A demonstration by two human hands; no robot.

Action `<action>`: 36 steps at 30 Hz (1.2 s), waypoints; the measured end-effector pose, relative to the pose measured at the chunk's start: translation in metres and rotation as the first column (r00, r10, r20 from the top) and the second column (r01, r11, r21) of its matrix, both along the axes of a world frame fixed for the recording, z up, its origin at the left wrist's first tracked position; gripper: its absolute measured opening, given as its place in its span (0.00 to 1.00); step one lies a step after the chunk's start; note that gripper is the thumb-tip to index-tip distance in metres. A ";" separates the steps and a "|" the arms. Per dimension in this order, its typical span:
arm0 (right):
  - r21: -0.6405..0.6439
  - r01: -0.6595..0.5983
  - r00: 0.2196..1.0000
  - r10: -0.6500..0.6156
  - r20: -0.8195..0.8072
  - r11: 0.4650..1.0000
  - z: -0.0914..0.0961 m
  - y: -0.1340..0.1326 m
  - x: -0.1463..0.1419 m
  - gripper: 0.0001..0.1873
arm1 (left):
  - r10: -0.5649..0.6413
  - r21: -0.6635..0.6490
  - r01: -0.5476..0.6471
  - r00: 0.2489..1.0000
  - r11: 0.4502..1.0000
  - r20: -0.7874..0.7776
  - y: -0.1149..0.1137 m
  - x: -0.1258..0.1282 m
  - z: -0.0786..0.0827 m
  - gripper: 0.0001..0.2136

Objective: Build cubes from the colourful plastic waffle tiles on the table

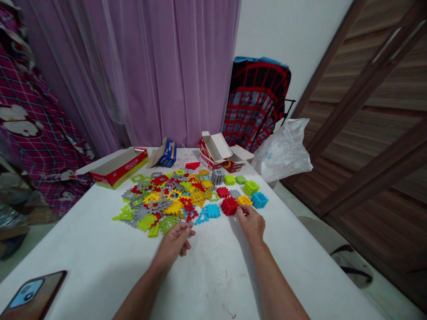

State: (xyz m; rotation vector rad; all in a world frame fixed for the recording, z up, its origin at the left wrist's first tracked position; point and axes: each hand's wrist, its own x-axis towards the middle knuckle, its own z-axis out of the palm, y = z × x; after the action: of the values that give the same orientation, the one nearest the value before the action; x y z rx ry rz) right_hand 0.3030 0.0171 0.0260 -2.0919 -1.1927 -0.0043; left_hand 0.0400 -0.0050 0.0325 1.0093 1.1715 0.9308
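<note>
My right hand (251,223) has its thumb and fingers at the right side of a red toothed building block (229,206) on the white table. My left hand (176,240) hovers by the front of a loose pile, its fingers loosely bent and apart with nothing in them. Just beyond it lie a light-blue flat piece (212,210) and a green flat piece (169,224). Around the red block are a yellow block (244,200), a blue block (259,200), a green block (251,187) and a flat red piece (223,192).
Mixed interlocking plastic pieces (156,205) cover the table's middle left. Along the back stand an open red-and-yellow box (128,171), a blue box (168,153) and an open red box (207,155). A phone (35,295) lies front left; a white plastic bag (283,151) is at right.
</note>
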 end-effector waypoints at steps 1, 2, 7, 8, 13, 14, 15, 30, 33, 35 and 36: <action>0.006 0.009 1.000 -0.009 0.003 1.000 0.000 0.000 0.001 0.17 | -0.004 0.004 0.004 1.000 1.000 0.000 0.000 0.000 0.000 0.23; 0.012 0.018 1.000 -0.018 0.005 1.000 0.000 0.000 0.001 0.18 | -0.006 0.006 0.006 1.000 1.000 -0.001 0.000 0.000 0.000 0.22; 0.076 -0.047 0.999 0.047 -0.006 0.996 0.000 -0.002 0.003 0.21 | -0.008 0.007 0.008 1.000 1.000 -0.006 0.000 -0.001 -0.001 0.23; 0.091 -0.086 0.996 0.087 -0.014 0.992 0.000 -0.002 0.003 0.21 | -0.008 0.008 0.008 1.000 1.000 -0.004 0.000 -0.001 -0.001 0.23; 0.109 -0.173 0.983 0.179 -0.048 0.979 -0.002 -0.004 0.003 0.22 | -0.010 0.002 0.010 1.000 1.000 0.005 0.000 -0.001 0.001 0.22; 0.107 -0.165 0.984 0.171 -0.052 0.980 -0.003 -0.004 0.003 0.22 | -0.011 -0.001 0.011 1.000 1.000 0.004 0.000 -0.001 0.002 0.23; 0.104 -0.160 0.985 0.166 -0.056 0.982 -0.003 -0.004 0.003 0.22 | -0.010 -0.003 0.010 1.000 1.000 0.003 0.000 -0.001 0.002 0.23; 0.088 -0.175 0.982 0.180 -0.053 0.981 -0.004 -0.003 0.001 0.21 | -0.005 0.011 0.005 1.000 1.000 0.011 0.000 -0.002 0.002 0.23; 0.081 -0.189 0.980 0.194 -0.050 0.979 -0.003 -0.004 0.002 0.19 | -0.003 0.007 0.002 1.000 1.000 0.012 0.000 -0.002 0.002 0.23; 0.064 -0.223 0.973 0.226 -0.039 0.973 -0.003 -0.004 0.003 0.18 | -0.006 0.006 0.006 1.000 1.000 0.015 0.000 -0.002 0.002 0.24; 0.049 -0.242 0.969 0.244 -0.033 0.969 -0.004 -0.004 0.003 0.17 | -0.006 0.005 0.006 1.000 1.000 0.016 -0.001 -0.002 0.002 0.24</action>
State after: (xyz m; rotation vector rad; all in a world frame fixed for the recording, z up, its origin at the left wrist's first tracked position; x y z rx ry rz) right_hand 0.3063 0.0130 0.0220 -1.8861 -1.4054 0.1211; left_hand 0.0383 -0.0057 0.0347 1.0077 1.1527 0.9361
